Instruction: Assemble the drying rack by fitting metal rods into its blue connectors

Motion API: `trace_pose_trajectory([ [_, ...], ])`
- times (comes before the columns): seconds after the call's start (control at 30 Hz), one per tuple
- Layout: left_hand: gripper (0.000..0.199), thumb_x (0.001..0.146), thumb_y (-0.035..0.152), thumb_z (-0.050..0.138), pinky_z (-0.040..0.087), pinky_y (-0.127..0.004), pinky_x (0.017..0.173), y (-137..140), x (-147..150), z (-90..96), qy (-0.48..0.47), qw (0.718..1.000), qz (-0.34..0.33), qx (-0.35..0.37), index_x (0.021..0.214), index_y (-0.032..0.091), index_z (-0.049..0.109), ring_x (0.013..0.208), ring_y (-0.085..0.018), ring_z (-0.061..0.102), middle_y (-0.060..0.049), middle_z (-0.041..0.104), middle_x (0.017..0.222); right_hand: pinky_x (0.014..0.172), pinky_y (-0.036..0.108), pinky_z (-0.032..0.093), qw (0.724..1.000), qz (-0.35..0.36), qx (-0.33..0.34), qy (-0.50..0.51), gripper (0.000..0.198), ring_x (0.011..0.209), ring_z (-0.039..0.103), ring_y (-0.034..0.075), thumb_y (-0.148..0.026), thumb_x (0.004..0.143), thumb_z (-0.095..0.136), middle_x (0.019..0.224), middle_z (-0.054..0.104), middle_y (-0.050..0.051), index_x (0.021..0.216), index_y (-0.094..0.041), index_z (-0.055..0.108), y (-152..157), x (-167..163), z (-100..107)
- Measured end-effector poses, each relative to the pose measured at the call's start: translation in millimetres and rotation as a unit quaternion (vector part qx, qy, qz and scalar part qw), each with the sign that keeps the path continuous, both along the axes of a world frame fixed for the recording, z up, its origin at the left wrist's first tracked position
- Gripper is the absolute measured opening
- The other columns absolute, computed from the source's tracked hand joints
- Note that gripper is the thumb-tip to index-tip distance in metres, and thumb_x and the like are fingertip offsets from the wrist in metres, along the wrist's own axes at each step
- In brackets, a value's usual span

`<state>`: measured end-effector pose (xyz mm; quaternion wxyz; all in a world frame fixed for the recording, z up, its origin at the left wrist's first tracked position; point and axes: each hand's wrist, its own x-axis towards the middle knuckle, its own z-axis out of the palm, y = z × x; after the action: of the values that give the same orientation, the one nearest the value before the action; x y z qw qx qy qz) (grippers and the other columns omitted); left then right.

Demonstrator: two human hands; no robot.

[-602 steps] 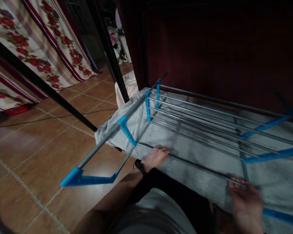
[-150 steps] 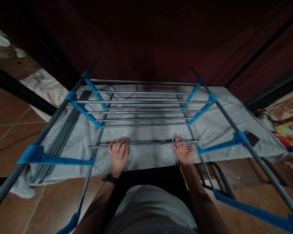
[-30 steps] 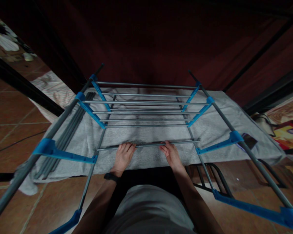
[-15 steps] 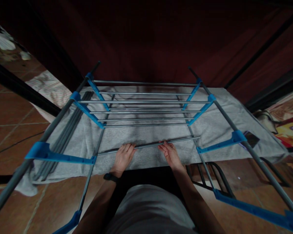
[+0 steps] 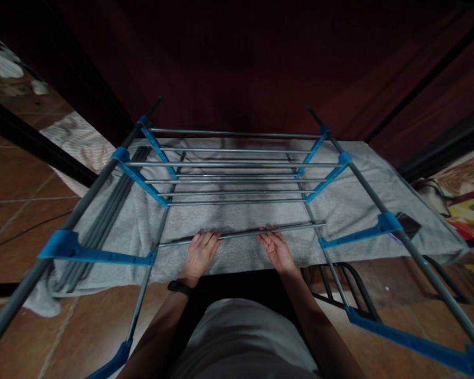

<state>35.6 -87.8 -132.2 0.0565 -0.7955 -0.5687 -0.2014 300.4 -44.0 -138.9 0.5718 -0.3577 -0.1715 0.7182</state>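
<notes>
A thin grey metal rod (image 5: 240, 234) lies across the near part of a rack frame, tilted a little so its right end is farther from me. My left hand (image 5: 201, 253) grips it left of its middle, fingers curled over the top. On the right of the middle, my right hand (image 5: 274, 248) pinches it between thumb and fingers. The rack's blue plastic brackets (image 5: 98, 255) join grey side tubes (image 5: 367, 187). Several crossbars (image 5: 229, 165) span the far brackets. The rod's left end rests near the left inner tube; its right end passes over the right one.
Grey cloth (image 5: 339, 210) covers the surface under the rack. Several loose grey tubes (image 5: 102, 221) lie bundled on its left side. A dark flat packet (image 5: 408, 226) is at the right. Black metal bars (image 5: 351, 287) stand below the near edge, above a tiled floor (image 5: 31, 337).
Both hands keep the same hold on the rod. It has shifted very slightly to the right; the rack looks otherwise the same.
</notes>
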Motion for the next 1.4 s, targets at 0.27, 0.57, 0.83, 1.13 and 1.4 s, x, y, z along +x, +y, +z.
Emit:
trace_pose_trajectory([
  [0.27,0.026,0.1,0.025,0.04,0.044,-0.04,0.087,-1,-3,-4.1,-0.015,1.0,0.014,-0.01,0.113,0.017,0.06,0.095,-0.026,0.061,-0.01,0.067,0.1,0.089,0.032,0.058,1.0,-0.029,-0.004,0.007,0.023,0.088,0.071,0.013,-0.025,0.07,0.084,0.088,0.074,-0.002,0.076,-0.023,0.062,-1,-3,-1],
  [0.57,0.021,0.098,0.024,0.044,0.043,-0.04,0.085,-2,-5,-3.8,-0.042,0.999,0.013,0.012,0.107,0.018,0.062,0.093,-0.026,0.061,-0.009,0.067,0.099,0.081,0.03,0.059,0.998,-0.055,-0.024,0.0,0.028,0.074,0.069,0.012,-0.025,0.065,0.086,0.071,0.068,-0.006,0.07,-0.023,0.058,-1,-3,0],
  [0.83,0.023,0.097,0.023,0.044,0.042,-0.04,0.086,-1,-8,1.5,-0.093,0.995,0.027,0.022,0.109,0.018,0.062,0.096,-0.025,0.06,-0.01,0.068,0.104,0.086,0.031,0.056,0.999,0.002,-0.001,-0.033,0.023,0.08,0.069,0.013,-0.029,0.071,0.083,0.088,0.074,-0.002,0.084,-0.023,0.065,-1,-7,11],
  [1.13,0.025,0.097,0.021,0.041,0.042,-0.04,0.084,2,-12,14.6,-0.121,0.99,0.059,0.041,0.11,0.018,0.062,0.096,-0.025,0.061,-0.01,0.068,0.101,0.101,0.044,0.049,0.986,0.124,0.104,-0.05,0.025,0.098,0.069,0.02,-0.037,0.08,0.074,0.11,0.072,0.004,0.102,-0.025,0.068,-9,-45,63],
  [1.4,0.026,0.095,0.016,0.043,0.044,-0.04,0.088,12,-10,33.5,-0.143,0.982,0.084,0.086,0.113,0.018,0.062,0.103,-0.026,0.061,-0.011,0.067,0.105,0.091,0.037,0.054,0.943,0.116,0.244,-0.196,0.028,0.101,0.064,0.019,-0.049,0.087,0.064,0.107,0.07,0.003,0.104,-0.027,0.067,2,-69,121],
])
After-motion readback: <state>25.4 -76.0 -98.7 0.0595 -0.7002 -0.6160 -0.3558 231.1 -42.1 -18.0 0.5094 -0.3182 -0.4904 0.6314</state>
